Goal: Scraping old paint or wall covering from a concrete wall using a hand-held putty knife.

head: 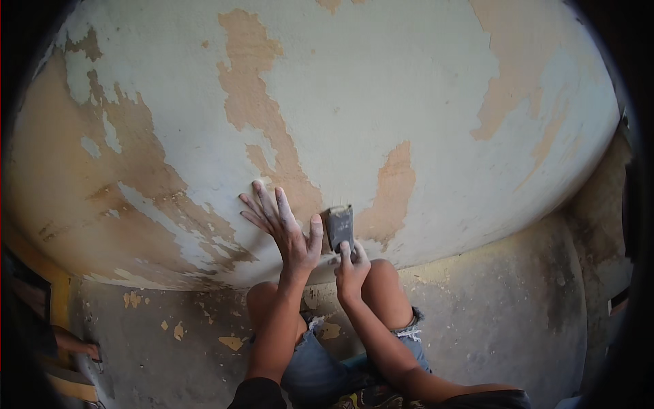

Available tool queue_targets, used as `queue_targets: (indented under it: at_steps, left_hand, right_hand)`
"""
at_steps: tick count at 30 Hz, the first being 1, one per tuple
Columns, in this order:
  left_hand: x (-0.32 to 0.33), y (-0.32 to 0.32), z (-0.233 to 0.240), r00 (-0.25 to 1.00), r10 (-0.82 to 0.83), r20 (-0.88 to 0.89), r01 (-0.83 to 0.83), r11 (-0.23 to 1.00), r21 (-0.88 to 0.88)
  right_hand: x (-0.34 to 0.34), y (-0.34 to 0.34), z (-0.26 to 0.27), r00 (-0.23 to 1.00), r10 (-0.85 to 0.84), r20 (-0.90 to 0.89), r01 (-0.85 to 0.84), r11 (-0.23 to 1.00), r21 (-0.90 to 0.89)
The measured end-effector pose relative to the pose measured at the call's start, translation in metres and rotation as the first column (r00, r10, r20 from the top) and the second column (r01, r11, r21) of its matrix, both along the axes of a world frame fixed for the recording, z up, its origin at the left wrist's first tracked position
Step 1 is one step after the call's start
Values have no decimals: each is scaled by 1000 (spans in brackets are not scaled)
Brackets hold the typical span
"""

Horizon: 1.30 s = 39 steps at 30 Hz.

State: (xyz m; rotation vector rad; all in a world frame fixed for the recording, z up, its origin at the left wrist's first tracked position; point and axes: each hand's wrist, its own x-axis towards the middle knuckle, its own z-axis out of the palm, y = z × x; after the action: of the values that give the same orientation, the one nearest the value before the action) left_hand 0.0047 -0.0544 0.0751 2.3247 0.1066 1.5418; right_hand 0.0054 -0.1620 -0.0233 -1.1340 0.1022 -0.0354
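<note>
Before me rises a wall (368, 92) in pale greenish-white paint, with ragged patches where tan plaster shows. My left hand (294, 237) is spread on its lower part, fingers apart and dusted white, with nothing in its grasp. Just to its right, my right hand (352, 268) grips the lower end of a dark, flat block (341, 227), which looks like a sanding block. The block stands upright at the wall, beside a bare plaster patch (388, 194). Its face towards the wall is hidden.
My bent knees (383, 276) are close to the wall's foot. Paint flakes (231, 342) lie scattered on the grey concrete floor (490, 317). At the far left, another person's hand (92, 351) shows near a yellow-painted edge (61, 296). A stained wall (600, 204) stands at right.
</note>
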Motion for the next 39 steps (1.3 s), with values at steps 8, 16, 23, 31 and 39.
queue_targets:
  at_steps: [8,16,23,31,39]
  left_hand:
    - [-8,-1,-2,999,27,-40,-27,1000,-5]
    - [-5,1,1,1000,16,-18,-16,1000,-10]
    - [11,5,-8,998,66,-17,-64,995,70]
    - [4,-2,-12,998,67,-1,-67,997,44]
    - [-9,1,1,1000,2,-1,-2,1000,-9]
  right_hand:
    - [7,-7,40,997,32,71,-32,999,6]
    - [22,-5,68,988,-10,153,-2,997,78]
    - [-5,-23,-10,995,33,-93,-41,996,-80]
    - [-1,-22,-17,999,24,-28,-25,998,-51]
    - [24,-21,48,986,4,164,-3,1000,-8]
